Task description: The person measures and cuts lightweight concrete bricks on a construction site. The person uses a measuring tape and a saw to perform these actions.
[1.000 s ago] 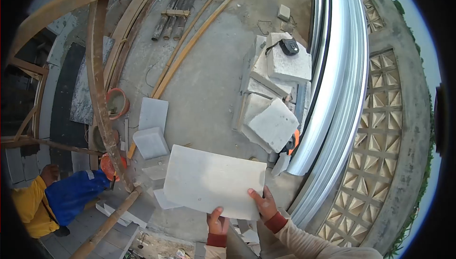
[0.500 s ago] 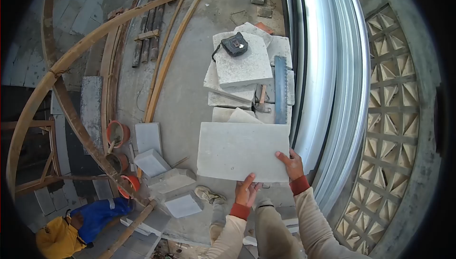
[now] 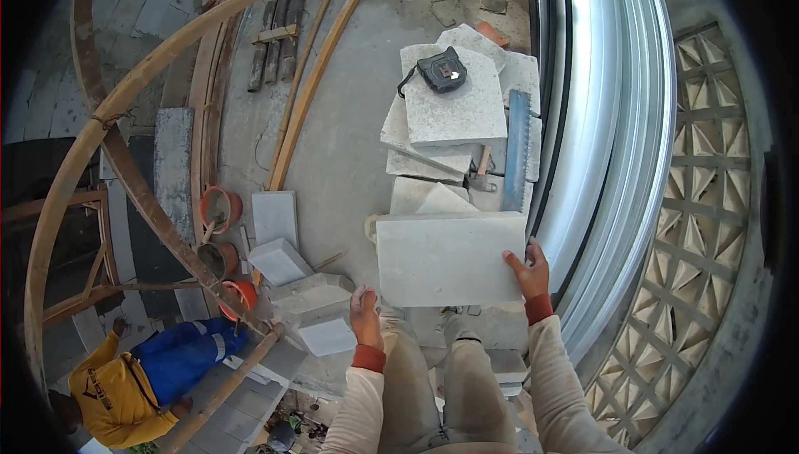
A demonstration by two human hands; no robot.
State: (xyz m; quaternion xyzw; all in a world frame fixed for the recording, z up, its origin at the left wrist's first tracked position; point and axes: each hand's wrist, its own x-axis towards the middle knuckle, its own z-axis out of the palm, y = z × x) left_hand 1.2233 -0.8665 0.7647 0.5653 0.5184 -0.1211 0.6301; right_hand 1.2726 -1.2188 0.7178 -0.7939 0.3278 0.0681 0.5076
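A flat, pale lightweight concrete block (image 3: 449, 267) lies before me at the near end of a stack of similar blocks, above my legs. My right hand (image 3: 529, 272) grips its right edge, thumb over the top face and fingers at the side. Off the block's lower left corner, my left hand (image 3: 366, 317) is raised and open, holding nothing. Farther up the stack, a black tape measure (image 3: 442, 69) rests on a rough block (image 3: 456, 113). A hammer (image 3: 481, 173) and a blue-grey handsaw (image 3: 517, 150) lie on the stack's right side.
Long shiny metal profiles (image 3: 616, 121) run along the right, beside patterned vent blocks (image 3: 699, 154). Orange buckets (image 3: 220, 208), loose blocks (image 3: 280, 261) and timber poles (image 3: 320, 71) lie to the left. A person in a yellow top (image 3: 116, 396) is at lower left.
My left hand has let go of the block's near edge and moved left, beyond its corner. The right hand stays at the right edge. The view has shifted; the person in yellow shows more.
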